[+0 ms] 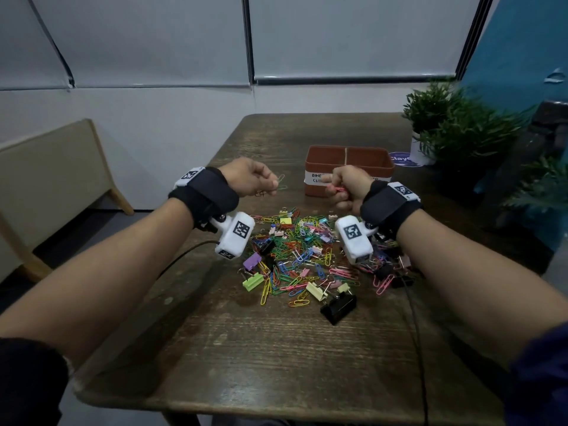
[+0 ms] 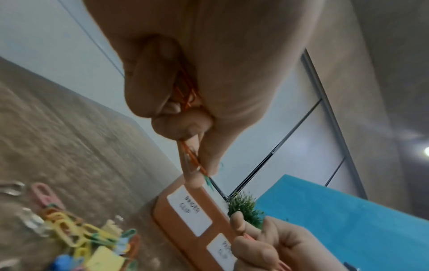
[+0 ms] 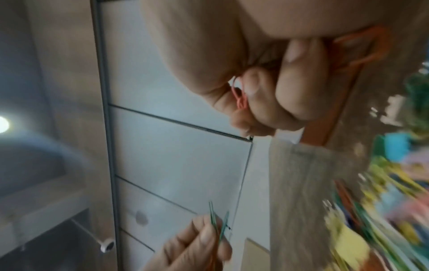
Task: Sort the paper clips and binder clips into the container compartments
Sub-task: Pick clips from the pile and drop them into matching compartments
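Both hands are carrying paper clips: the left hand (image 1: 249, 176) pinches green and orange wire clips (image 1: 280, 182), the right hand (image 1: 349, 187) grips pink ones (image 1: 335, 189). The terracotta two-compartment plastic container (image 1: 349, 155) sits just beyond the knuckles (pile (image 1: 302, 256) on the desk below the wrists). Next, probably, release over the paper-clip side.

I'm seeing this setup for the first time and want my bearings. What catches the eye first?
A bright heap of clips sprawls across the middle of the table. Above it, the left hand pinches green paper clips and the right hand grips pink ones. Both hover just in front of the brown container, whose two compartments look empty.
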{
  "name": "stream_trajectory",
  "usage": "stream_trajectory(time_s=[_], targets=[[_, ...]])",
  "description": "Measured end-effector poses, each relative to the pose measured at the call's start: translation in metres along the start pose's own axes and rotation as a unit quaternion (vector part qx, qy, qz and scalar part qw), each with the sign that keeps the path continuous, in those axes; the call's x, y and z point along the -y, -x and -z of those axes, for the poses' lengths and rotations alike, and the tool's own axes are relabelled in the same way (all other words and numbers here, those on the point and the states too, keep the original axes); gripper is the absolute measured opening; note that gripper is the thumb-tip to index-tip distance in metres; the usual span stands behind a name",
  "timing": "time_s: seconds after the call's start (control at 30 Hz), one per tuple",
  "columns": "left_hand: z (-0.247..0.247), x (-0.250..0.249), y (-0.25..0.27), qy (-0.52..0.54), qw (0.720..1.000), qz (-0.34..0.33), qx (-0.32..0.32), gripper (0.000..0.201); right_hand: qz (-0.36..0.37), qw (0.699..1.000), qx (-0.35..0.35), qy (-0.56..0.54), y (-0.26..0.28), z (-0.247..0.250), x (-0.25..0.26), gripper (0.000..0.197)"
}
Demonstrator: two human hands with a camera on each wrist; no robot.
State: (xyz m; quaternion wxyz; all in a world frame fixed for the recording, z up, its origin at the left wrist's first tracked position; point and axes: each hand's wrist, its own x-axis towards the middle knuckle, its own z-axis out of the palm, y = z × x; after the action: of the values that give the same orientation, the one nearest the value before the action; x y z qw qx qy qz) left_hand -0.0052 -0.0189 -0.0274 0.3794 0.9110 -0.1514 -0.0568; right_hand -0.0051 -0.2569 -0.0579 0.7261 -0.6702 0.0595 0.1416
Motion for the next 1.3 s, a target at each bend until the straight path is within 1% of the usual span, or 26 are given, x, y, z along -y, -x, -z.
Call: stream_trajectory(time_s=[0.07, 0.17, 0.27, 0.43, 0.53, 0.57, 0.63, 0.7, 0.73, 0.8, 0.83, 0.87, 0.9, 0.93, 0.97, 1.07, 1.13, 1.2, 1.27, 1.3], targets=[[0.0, -0.014, -0.009, 0.034, 0.999, 0.001, -0.001, 0.009, 0.011, 0.999, -0.036, -0.025, -0.006, 0.022, 0.021, 0.03], [0.0, -0.035, -0.033, 0.036, 0.999, -0.008, 0.005, 0.008, 0.05, 0.992, -0.097, -0.069, -0.02, 0.06, 0.051, 0.027], [-0.005, -0.053, -0.068, 0.044, 0.999, -0.008, 0.01, 0.006, 0.095, 0.979, -0.157, -0.089, -0.037, 0.09, 0.071, 0.029], [-0.031, -0.079, -0.127, 0.076, 0.996, 0.005, 0.047, 0.012, 0.141, 0.965, -0.213, -0.061, -0.075, 0.102, 0.068, 0.037], [-0.052, -0.088, -0.162, 0.096, 0.993, 0.005, 0.063, 0.015, 0.16, 0.956, -0.244, -0.007, -0.094, 0.103, 0.061, 0.036], [-0.06, -0.091, -0.171, 0.102, 0.993, 0.013, 0.064, 0.015, 0.163, 0.955, -0.246, 0.017, -0.098, 0.104, 0.058, 0.036], [-0.073, -0.096, -0.188, 0.106, 0.992, 0.034, 0.062, 0.014, 0.167, 0.959, -0.226, 0.048, -0.106, 0.105, 0.053, 0.034], [-0.082, -0.106, -0.198, 0.12, 0.99, 0.051, 0.06, 0.014, 0.172, 0.962, -0.201, 0.065, -0.109, 0.106, 0.054, 0.027], [-0.086, -0.111, -0.201, 0.102, 0.991, 0.055, 0.063, 0.016, 0.175, 0.961, -0.199, 0.082, -0.11, 0.107, 0.056, 0.025], [-0.092, -0.122, -0.205, 0.05, 0.994, 0.069, 0.065, 0.025, 0.179, 0.954, -0.219, 0.102, -0.112, 0.113, 0.061, 0.016], [-0.098, -0.123, -0.209, 0.062, 0.993, 0.076, 0.061, 0.029, 0.176, 0.951, -0.234, 0.099, -0.114, 0.12, 0.061, 0.015], [-0.104, -0.123, -0.214, 0.096, 0.99, 0.083, 0.063, 0.031, 0.176, 0.949, -0.243, 0.097, -0.117, 0.128, 0.06, 0.021], [-0.109, -0.125, -0.216, 0.13, 0.985, 0.095, 0.068, 0.032, 0.179, 0.946, -0.252, 0.096, -0.123, 0.137, 0.058, 0.026], [-0.113, -0.128, -0.218, 0.153, 0.979, 0.111, 0.075, 0.031, 0.184, 0.944, -0.258, 0.093, -0.125, 0.144, 0.055, 0.028], [-0.117, -0.131, -0.219, 0.166, 0.977, 0.111, 0.076, 0.031, 0.188, 0.943, -0.26, 0.086, -0.121, 0.147, 0.053, 0.027], [-0.122, -0.14, -0.213, 0.181, 0.978, 0.076, 0.073, 0.033, 0.192, 0.944, -0.258, 0.069, -0.098, 0.141, 0.05, 0.02], [-0.119, -0.145, -0.206, 0.218, 0.969, 0.069, 0.094, 0.031, 0.182, 0.947, -0.253, 0.072, -0.083, 0.137, 0.045, 0.022], [-0.113, -0.145, -0.198, 0.246, 0.962, 0.058, 0.098, 0.027, 0.184, 0.943, -0.252, 0.115, -0.066, 0.133, 0.039, 0.019], [-0.104, -0.144, -0.185, 0.217, 0.97, 0.02, 0.111, 0.036, 0.196, 0.931, -0.255, 0.175, -0.045, 0.127, 0.035, 0.016], [-0.099, -0.142, -0.177, 0.187, 0.977, -0.006, 0.1, 0.04, 0.205, 0.924, -0.252, 0.202, -0.035, 0.124, 0.033, 0.015]])
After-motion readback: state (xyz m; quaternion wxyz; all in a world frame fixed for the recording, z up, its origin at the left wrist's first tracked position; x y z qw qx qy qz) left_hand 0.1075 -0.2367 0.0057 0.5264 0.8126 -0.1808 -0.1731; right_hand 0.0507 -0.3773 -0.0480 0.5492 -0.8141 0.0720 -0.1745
